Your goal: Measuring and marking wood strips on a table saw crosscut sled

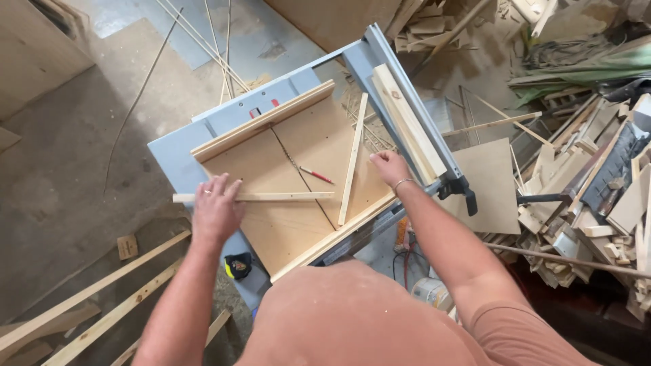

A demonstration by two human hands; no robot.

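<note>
From the head view, I look down on a grey saw worktop [178, 159] that carries a plywood sled [285, 224] with a cut line running across its board. My left hand [215, 210] lies flat on a thin wooden strip [271, 196], which rests crosswise on the sled and reaches over the cut line; the fingers are spread and pressing down, not closed around it. My right hand [390, 166] sits at the right edge of the sled, beside the long fence [407, 122]; its fingers are curled loosely and I cannot tell if they grip anything. A second strip [353, 159] leans diagonally on the board between the two hands, and a red pencil [316, 175] lies near the cut line. To hold the strip well, I judge that the left palm must keep it flat and steady, with the fingers well apart from the cut line. The pencil and the diagonal strip lie near the cut line and could get in the way. A yellow tape measure [237, 266] lies below the sled's near edge, long boards [102, 298] lie on the floor at the left, and a big heap of offcuts [597, 203] fills the right side.
</note>
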